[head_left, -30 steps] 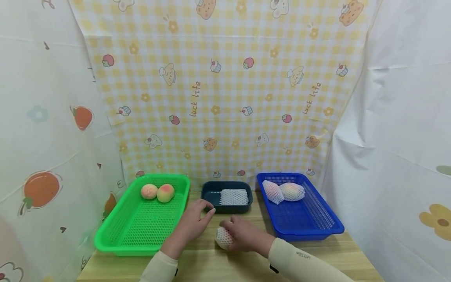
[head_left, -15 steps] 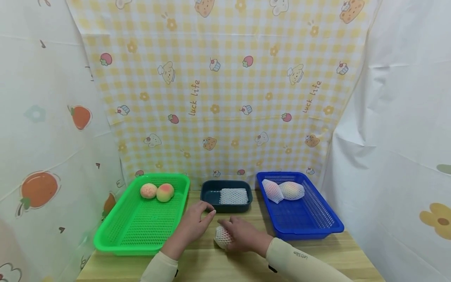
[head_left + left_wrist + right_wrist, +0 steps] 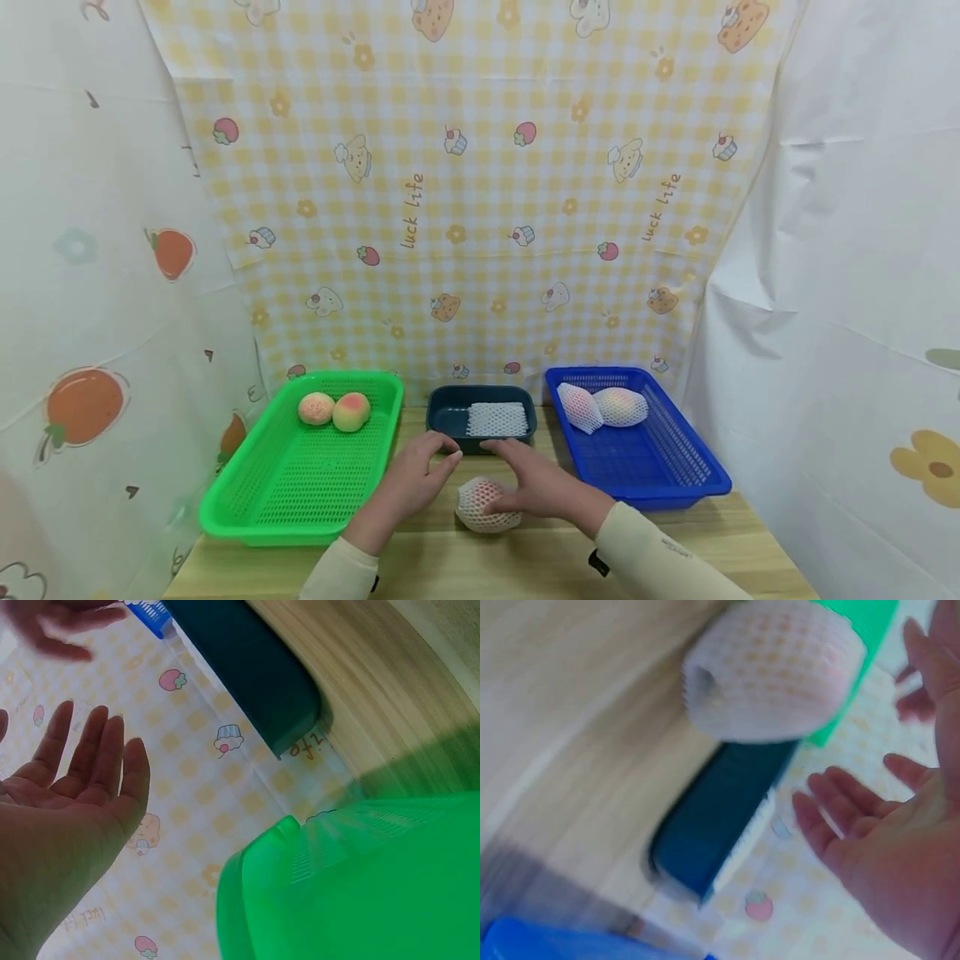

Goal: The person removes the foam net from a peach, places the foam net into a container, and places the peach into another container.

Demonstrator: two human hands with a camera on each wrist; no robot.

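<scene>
A peach in a white foam net point(image 3: 476, 510) rests on the wooden table in front of the dark tray. My right hand point(image 3: 546, 485) is just right of it with spread, relaxed fingers, its thumb overlapping the net in the head view. The right wrist view has the palm of that hand point(image 3: 900, 840) facing up the frame, a gap between its fingers and the netted peach point(image 3: 780, 671). My left hand point(image 3: 411, 477) hovers between the green basket and the peach, fingers loosely bent around nothing; the left wrist view shows the bare palm point(image 3: 75, 795).
On the left stands a green basket point(image 3: 315, 479) holding two bare peaches point(image 3: 352, 412). The dark tray point(image 3: 448, 418) at the back holds white foam nets point(image 3: 498, 419). To the right, a blue basket point(image 3: 630, 462) contains two netted peaches point(image 3: 622, 407). A patterned cloth point(image 3: 487, 192) hangs behind.
My right hand has let go of the netted peach, its fingers spreading and lifting up and to the right. The peach stays on the table. The left hand has hardly moved.
</scene>
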